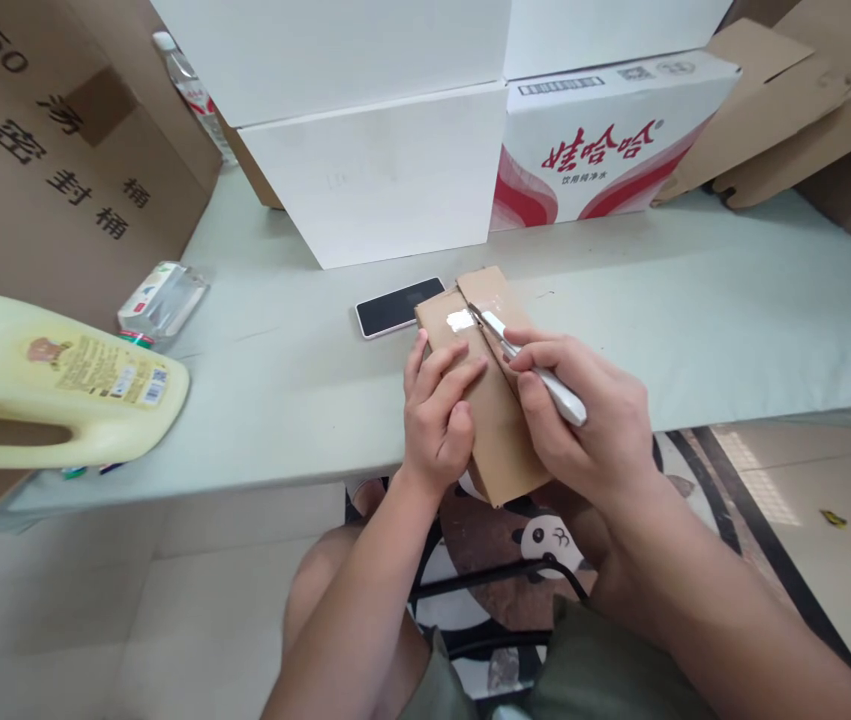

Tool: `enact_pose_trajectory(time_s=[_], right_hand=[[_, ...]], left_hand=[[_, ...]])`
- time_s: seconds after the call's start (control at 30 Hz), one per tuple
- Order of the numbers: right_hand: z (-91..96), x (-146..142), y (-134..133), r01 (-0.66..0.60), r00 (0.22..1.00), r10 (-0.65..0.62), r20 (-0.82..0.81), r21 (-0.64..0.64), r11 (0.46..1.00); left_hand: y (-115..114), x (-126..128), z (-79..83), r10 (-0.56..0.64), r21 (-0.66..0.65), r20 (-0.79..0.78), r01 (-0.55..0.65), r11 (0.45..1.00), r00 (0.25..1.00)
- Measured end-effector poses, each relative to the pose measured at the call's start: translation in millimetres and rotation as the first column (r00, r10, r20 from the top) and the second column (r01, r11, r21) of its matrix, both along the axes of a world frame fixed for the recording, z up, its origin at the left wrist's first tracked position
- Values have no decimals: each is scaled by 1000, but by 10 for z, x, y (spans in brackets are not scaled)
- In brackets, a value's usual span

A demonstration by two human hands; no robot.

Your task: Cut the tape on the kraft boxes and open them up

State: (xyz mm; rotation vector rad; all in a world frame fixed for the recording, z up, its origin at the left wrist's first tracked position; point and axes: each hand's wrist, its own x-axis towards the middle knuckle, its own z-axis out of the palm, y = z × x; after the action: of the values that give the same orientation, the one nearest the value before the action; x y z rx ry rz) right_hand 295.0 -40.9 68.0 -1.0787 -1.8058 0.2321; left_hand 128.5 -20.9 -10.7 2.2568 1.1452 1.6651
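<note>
A small brown cardboard box [504, 440] lies at the table's front edge, its near end jutting past the edge. My left hand [438, 415] holds the box from the left, with its fingers pressed on the top face. Gripped in my right hand [594, 415] is a white box cutter [561, 396]. Its blade tip touches the seam between the box's top flaps, beside a shiny piece of clear tape [460, 320]. A phone [399, 308] with a dark screen lies just behind the box on the left.
White cartons [380, 180] and a red-printed water carton [605, 140] stand at the back of the table [275, 380]. A pale yellow jug [110, 385], a clear packet [162, 300] and a large brown carton [72, 150] are on the left. Folded cardboard [777, 110] sits back right.
</note>
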Motion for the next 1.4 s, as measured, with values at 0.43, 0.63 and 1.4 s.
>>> enact_pose_trajectory(time_s=[0.43, 0.63, 1.4], right_hand=[[-100, 186, -100, 199, 812, -79, -579, 147, 969], [-633, 558, 189, 340, 931, -352, -100, -119, 933], [-887, 460, 251, 19, 929, -215, -300, -544, 839]], left_hand=[[13, -179, -6, -14, -54, -3, 14, 998, 1000], [86, -485, -75, 24, -261, 203, 30, 965, 979], [153, -733, -124, 260, -615, 555, 180, 768, 790]])
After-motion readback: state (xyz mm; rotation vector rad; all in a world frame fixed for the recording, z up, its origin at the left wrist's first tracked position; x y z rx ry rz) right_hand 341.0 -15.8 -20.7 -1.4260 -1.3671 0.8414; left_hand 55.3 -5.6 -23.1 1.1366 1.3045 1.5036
